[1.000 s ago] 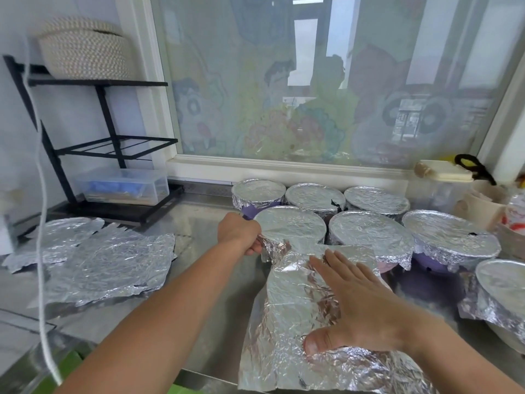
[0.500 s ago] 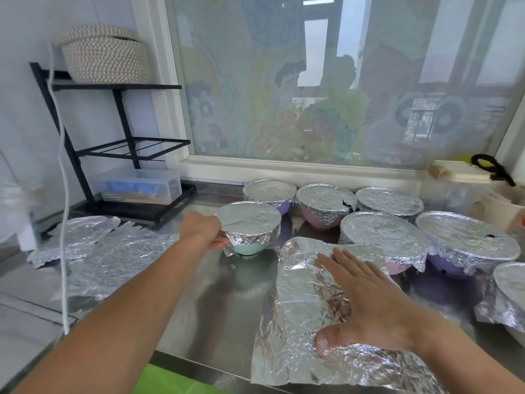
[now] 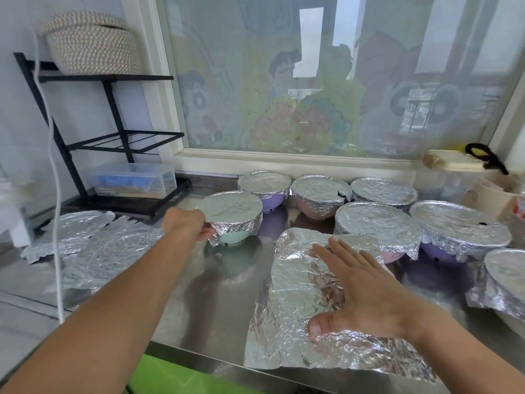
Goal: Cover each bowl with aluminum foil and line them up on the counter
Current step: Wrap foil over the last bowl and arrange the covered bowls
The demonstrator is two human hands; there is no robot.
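At your nine o'clock the loose foil sheets (image 3: 93,245) lie crumpled on the table (image 3: 216,294), and a white cord (image 3: 55,194) hangs in front of them. A careless sweep of your forearm could snag that cord or drag the sheets away. Your left hand (image 3: 187,226) reaches to about eleven o'clock, fingers curled onto the foil-wrapped rim of the mint-green bowl (image 3: 231,214). The bowl appears to sit on the table, just at seven o'clock of the back purple bowl (image 3: 265,184). You hold it by the foil skirt on one side only, so a pull or lift from there may, I judge, tear the wrap, slide it off or tip the bowl. A shove towards one o'clock would knock the purple one. At five o'clock a flat foil sheet (image 3: 295,280) reaches the table's front edge, and your right hand (image 3: 366,288) presses on it with fingers straight and thumb spread. If you lean while it slides, it could crease or go over the edge. Whether its far corner touches the front pink bowl (image 3: 375,223) at two o'clock, you cannot tell. The back pink bowl (image 3: 319,191) and the right purple bowl (image 3: 457,226) show dark tears in their covers, and rough handling would widen them.
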